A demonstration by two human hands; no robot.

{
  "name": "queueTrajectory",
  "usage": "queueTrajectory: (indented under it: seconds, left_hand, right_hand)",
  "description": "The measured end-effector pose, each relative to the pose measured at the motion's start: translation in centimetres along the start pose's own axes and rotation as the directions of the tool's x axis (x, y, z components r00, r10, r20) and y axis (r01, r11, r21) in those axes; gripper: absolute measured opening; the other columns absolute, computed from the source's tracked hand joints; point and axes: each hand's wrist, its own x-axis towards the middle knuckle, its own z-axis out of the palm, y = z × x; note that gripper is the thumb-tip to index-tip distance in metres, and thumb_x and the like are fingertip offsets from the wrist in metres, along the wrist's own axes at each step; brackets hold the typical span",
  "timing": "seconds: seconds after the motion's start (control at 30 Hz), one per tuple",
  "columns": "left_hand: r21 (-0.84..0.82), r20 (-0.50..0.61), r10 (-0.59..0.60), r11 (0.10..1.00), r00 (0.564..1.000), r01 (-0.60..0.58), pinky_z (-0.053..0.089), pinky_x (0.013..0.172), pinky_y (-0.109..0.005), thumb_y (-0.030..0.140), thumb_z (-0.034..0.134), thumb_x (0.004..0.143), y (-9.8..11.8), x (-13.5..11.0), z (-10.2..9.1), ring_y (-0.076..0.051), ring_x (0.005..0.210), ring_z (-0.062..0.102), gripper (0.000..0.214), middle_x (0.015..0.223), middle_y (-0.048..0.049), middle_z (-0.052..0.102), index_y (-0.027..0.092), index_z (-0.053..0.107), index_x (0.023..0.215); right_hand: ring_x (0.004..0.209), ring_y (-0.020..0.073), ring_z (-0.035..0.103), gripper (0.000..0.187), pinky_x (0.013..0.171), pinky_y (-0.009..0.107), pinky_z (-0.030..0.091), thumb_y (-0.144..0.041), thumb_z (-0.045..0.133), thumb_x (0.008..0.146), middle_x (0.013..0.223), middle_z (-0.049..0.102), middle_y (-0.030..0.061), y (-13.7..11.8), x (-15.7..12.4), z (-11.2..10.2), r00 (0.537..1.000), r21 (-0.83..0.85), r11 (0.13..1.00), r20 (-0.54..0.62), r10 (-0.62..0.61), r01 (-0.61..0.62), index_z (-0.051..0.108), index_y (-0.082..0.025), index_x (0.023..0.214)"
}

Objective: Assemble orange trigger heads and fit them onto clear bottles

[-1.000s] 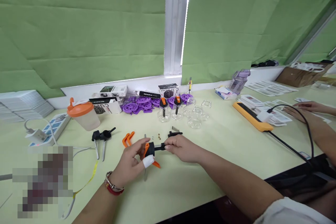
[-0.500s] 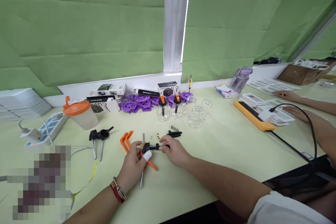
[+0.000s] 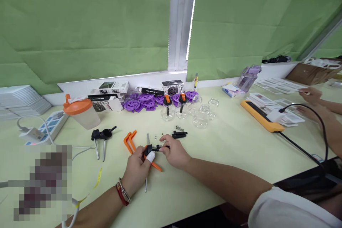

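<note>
My left hand (image 3: 139,162) is closed around a black plastic fitting (image 3: 148,150). A thin metal rod (image 3: 146,185) and an orange angled part (image 3: 157,167) stick out from the same grip. A white wrap covers my left thumb. From the right, my right hand (image 3: 173,151) pinches the far end of the fitting's narrow black piece (image 3: 157,148), and its fingertips partly hide that end. Just beyond lie a metal spring (image 3: 180,128) and loose black parts (image 3: 179,134). Two orange bent handles (image 3: 130,141) lie left of the hands, with tiny bits (image 3: 155,137) above.
At left are a black part with two metal legs (image 3: 101,134), an orange-lidded cup (image 3: 82,114) and a power strip (image 3: 55,126). Purple plastic parts (image 3: 145,101), boxes (image 3: 110,103) and clear glass vessels (image 3: 200,121) stand behind. An orange-edged power strip (image 3: 260,115) and another person's hands (image 3: 311,96) are right.
My right hand has shifted slightly left along the fitting, and less of the narrow piece shows between my hands. The view has tilted slightly. The other person's far hand has lifted.
</note>
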Motion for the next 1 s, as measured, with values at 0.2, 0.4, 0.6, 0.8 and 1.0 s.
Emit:
queueTrajectory:
  seconds: [0.2, 0.4, 0.6, 0.8, 1.0]
  left_hand:
    - [0.036, -0.004, -0.008, 0.999, 1.000, 0.008, 0.030, 0.045, -0.023, 0.049, 0.054, 0.081, -0.21, 0.04, -0.04, -0.012, 0.048, 0.042, 0.030, 0.055, 0.0065, 0.043, 0.021, 0.046, 0.077]
    - [0.030, -0.030, -0.011, 0.999, 0.999, 0.012, 0.033, 0.045, -0.024, 0.051, 0.057, 0.079, 0.10, -0.25, 0.00, -0.012, 0.048, 0.044, 0.031, 0.056, 0.0062, 0.045, 0.020, 0.050, 0.078]
    - [0.004, -0.021, -0.030, 1.000, 0.999, 0.030, 0.032, 0.044, -0.024, 0.052, 0.057, 0.078, 0.05, -0.24, -0.01, -0.012, 0.047, 0.044, 0.033, 0.054, 0.0065, 0.044, 0.021, 0.048, 0.077]
    - [-0.001, -0.021, -0.028, 1.000, 0.999, 0.028, 0.031, 0.044, -0.024, 0.052, 0.057, 0.078, -0.12, -0.18, 0.06, -0.013, 0.046, 0.045, 0.033, 0.055, 0.0059, 0.045, 0.021, 0.048, 0.077]
    - [0.023, -0.034, -0.027, 0.999, 0.999, 0.028, 0.031, 0.044, -0.024, 0.049, 0.057, 0.078, 0.28, -0.19, 0.01, -0.013, 0.046, 0.044, 0.030, 0.054, 0.0061, 0.046, 0.021, 0.048, 0.076]
  right_hand:
    - [0.070, 0.0160, 0.058, 0.023, 0.069, 0.028, 0.044, -0.014, 0.054, 0.081, 0.074, 0.063, 0.0015, -0.50, -0.08, -0.10, 1.000, -0.037, 0.999, 0.015, 0.002, -0.002, 0.054, -0.018, 0.104]
    - [0.059, 0.0127, 0.050, 0.011, 0.060, 0.025, 0.039, -0.015, 0.053, 0.081, 0.068, 0.060, -0.0011, -0.66, -0.06, -0.28, 0.999, -0.012, 1.000, 0.045, -0.001, 0.001, 0.056, -0.018, 0.091]
    - [0.058, 0.0124, 0.047, 0.010, 0.058, 0.024, 0.037, -0.015, 0.052, 0.081, 0.064, 0.057, -0.0025, -0.51, 0.05, -0.28, 0.998, -0.012, 1.000, 0.056, -0.009, 0.010, 0.055, -0.019, 0.089]
    - [0.062, 0.0133, 0.050, 0.008, 0.060, 0.025, 0.038, -0.016, 0.053, 0.080, 0.068, 0.058, -0.0013, -0.21, 0.17, -0.19, 0.999, -0.021, 0.999, 0.038, -0.026, 0.027, 0.054, -0.019, 0.087]
    - [0.064, 0.0141, 0.052, 0.009, 0.062, 0.026, 0.040, -0.015, 0.055, 0.080, 0.069, 0.058, -0.0011, -0.48, 0.13, -0.33, 0.999, -0.030, 1.000, 0.044, -0.008, 0.009, 0.053, -0.019, 0.088]
